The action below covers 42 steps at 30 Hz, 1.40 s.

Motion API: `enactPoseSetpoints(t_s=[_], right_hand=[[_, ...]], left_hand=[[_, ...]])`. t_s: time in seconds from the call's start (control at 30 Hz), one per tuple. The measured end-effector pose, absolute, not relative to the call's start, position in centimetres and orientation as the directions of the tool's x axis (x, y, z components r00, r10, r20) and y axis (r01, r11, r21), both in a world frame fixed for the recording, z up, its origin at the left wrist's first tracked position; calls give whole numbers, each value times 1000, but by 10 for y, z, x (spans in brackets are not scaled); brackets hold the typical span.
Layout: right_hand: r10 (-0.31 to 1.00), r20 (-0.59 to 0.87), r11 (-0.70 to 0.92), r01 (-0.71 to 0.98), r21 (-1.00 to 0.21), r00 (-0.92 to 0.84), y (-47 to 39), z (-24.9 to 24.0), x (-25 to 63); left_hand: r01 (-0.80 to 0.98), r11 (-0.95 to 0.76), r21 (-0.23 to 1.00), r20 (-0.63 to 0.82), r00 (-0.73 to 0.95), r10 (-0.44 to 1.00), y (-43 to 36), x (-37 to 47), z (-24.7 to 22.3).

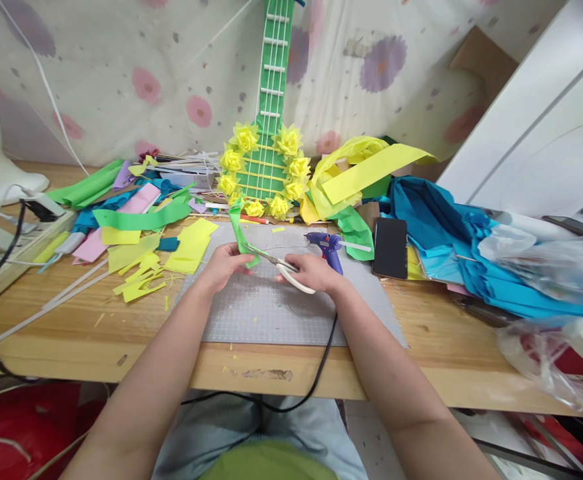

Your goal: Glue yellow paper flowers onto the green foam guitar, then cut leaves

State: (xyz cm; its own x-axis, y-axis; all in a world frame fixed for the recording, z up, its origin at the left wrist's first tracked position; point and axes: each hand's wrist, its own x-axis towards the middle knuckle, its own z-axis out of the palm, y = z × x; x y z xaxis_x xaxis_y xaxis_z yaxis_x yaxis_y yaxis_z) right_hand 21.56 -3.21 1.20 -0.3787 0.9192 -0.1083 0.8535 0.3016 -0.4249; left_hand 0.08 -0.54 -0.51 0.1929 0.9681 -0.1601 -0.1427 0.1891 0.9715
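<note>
My left hand (224, 267) pinches a narrow strip of green crepe paper (238, 230), which stands up above the fingers. My right hand (308, 270) is closed round the white-handled scissors (295, 279), whose blades point left and meet the strip near my left fingertips. Both hands are over the grey cutting mat (291, 327). A purple glue gun (327, 248) with a clear glue stick lies just beyond my right hand. Behind the mat leans a green paper guitar (258, 160) with white frets, strings and a ring of yellow paper flowers.
Yellow and green paper scraps (141, 260) cover the table's left side. A black phone (390, 248) and blue crepe paper (431, 220) lie at the right. The glue gun's black cord (328, 343) drops over the front edge. A power strip (36, 240) stands far left.
</note>
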Motion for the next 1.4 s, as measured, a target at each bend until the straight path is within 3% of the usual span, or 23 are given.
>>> enactPoseSetpoints(t_s=[0.23,0.47,0.53,0.6,0.67,0.83,0.97,1.23,1.33,1.4], right_hand=[[925,-84,293,836,-465,-371,-30,10,216],[954,-6,215,695,-687,-300,-27,4,220],[968,-47,110,581,-806,-247,-27,4,215],[968,-129,-41,370,-928,-217,-28,5,207],[953,-197,-171,125,-977,-232,-28,4,196],[854,-278,-432,-299,-851,-440,-26,-2,178],[775,-301,-574,-420,-703,-556,-24,-5,175],[816,-297,-528,-432,-731,-496,-25,-6,175],[919,-242,-357,-397,-845,-312,-24,-7,172],[983,-149,-174,-288,-942,-104,-23,-11,171]], left_hand=[[-131,200,971,-170,212,962,-4,-4,-6],[-179,207,962,-173,191,966,-3,-2,-7],[-237,193,952,-162,144,976,-4,2,-8],[-304,175,936,-152,98,983,-5,7,-9],[-359,167,918,-142,95,985,-6,12,-12],[-414,150,898,-67,208,976,-11,23,-16],[-417,106,903,-5,236,972,-12,22,-15],[-375,154,914,5,390,921,-10,18,-13],[-417,180,891,-20,359,933,-10,18,-13],[-452,257,855,-77,378,923,-11,19,-13]])
